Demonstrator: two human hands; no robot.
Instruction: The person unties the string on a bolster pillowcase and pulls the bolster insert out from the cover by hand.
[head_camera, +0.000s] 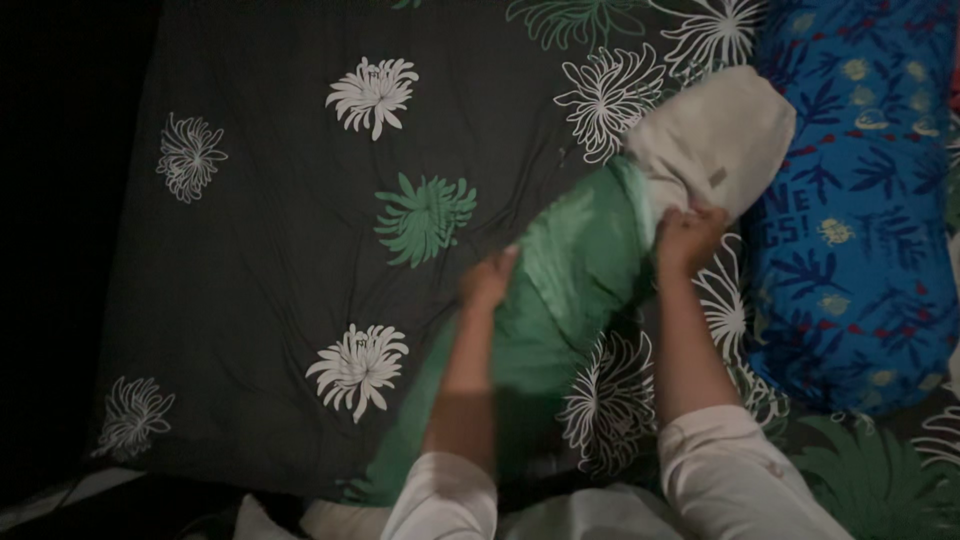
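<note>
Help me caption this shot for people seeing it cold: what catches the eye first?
First, the two hands at centre: the left hand and the right hand grip a green pillowcase, with a pale pillow sticking out of its upper end. Beneath lies a dark bedsheet printed with white and green flowers, and a bright blue patterned pillow fills the right edge.

Single head cam, looked near straight down from above onto dark floral bedsheet (280, 260). Close range, approx arm's reach. Forearms entered from bottom edge; blue patterned pillow (860, 220) at right. Left side fell into dark. No 2nd view.
</note>
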